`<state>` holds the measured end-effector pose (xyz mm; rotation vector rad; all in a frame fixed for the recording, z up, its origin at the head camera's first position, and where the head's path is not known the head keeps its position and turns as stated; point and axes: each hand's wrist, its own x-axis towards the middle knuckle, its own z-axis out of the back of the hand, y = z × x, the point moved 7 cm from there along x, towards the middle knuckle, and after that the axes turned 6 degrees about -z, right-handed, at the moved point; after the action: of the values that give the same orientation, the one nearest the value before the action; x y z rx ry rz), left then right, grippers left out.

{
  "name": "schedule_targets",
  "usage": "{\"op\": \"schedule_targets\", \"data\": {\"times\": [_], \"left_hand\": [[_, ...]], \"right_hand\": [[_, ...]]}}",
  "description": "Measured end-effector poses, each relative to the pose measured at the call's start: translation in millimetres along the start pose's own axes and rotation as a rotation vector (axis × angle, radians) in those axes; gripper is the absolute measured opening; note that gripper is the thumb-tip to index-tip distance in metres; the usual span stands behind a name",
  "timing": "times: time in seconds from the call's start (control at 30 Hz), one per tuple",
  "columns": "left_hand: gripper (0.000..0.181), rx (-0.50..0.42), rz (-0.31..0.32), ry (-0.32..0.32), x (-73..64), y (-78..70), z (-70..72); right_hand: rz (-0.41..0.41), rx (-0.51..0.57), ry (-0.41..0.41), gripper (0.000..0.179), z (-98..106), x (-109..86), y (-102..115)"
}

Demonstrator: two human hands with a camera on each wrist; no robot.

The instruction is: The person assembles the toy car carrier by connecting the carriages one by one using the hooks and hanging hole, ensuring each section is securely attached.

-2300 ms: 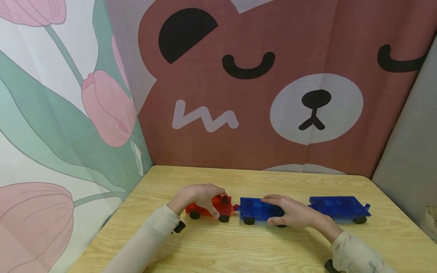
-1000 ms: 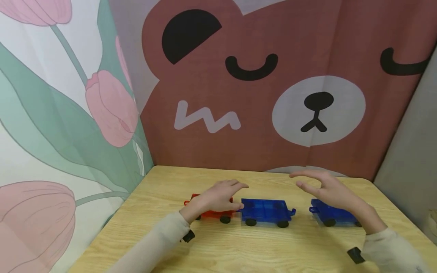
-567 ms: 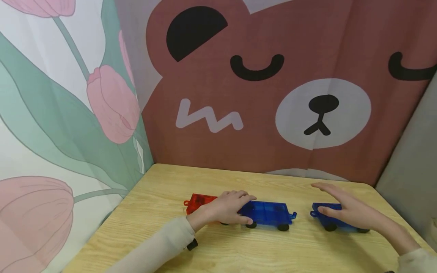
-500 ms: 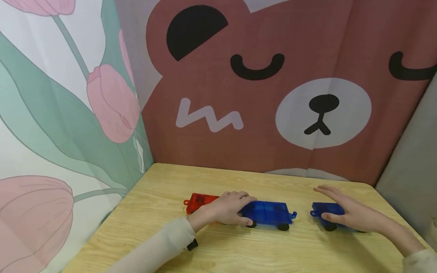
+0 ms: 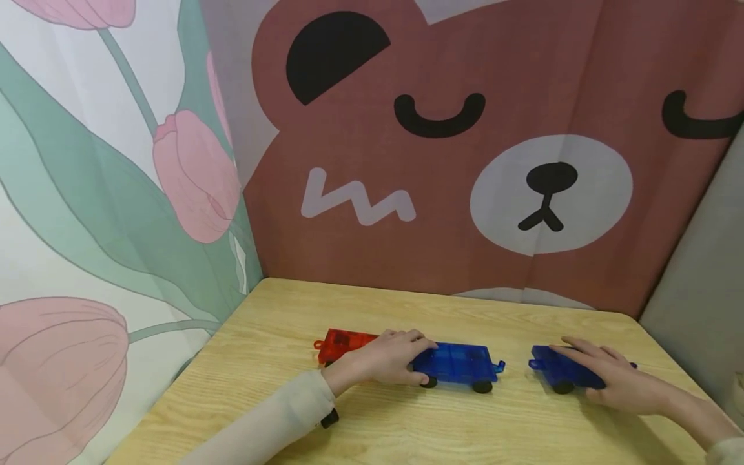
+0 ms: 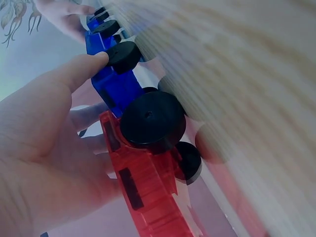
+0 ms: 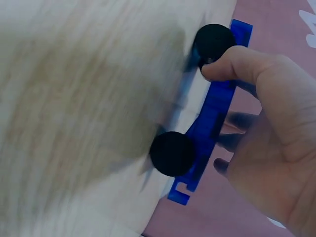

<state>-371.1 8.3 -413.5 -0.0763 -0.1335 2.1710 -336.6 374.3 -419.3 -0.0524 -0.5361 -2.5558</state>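
A red see-through toy train car point(image 5: 345, 345) with black wheels stands at the left, a loop at its free end. Just right of it is a blue toy train car point(image 5: 459, 363), hook pointing right. My left hand point(image 5: 392, 361) grips this blue car's left end, thumb by its wheel; the joint with the red car is hidden in the head view. Across a short gap, a second blue car point(image 5: 558, 368) stands with its loop toward that hook. My right hand point(image 5: 624, 381) holds it from above, thumb at a wheel point(image 7: 215, 42) in the right wrist view.
The cars stand in a row on a light wooden table point(image 5: 442, 433). A bear-printed cloth point(image 5: 430, 194) hangs behind its back edge, and a tulip-printed cloth point(image 5: 116, 194) is at the left. A grey surface point(image 5: 706, 258) borders the right side.
My left hand has moved right from the red car to the middle blue car. My right hand has let go of that middle car and taken hold of the right-hand blue car.
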Motion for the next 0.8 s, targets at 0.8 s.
{"op": "schedule_targets", "data": {"times": [0.8], "left_hand": [[0.069,0.035,0.003,0.011,-1.1,-0.8,1.3]], "right_hand": [[0.021,-0.202,0.072,0.079,6.2,14.6,12.2]]}}
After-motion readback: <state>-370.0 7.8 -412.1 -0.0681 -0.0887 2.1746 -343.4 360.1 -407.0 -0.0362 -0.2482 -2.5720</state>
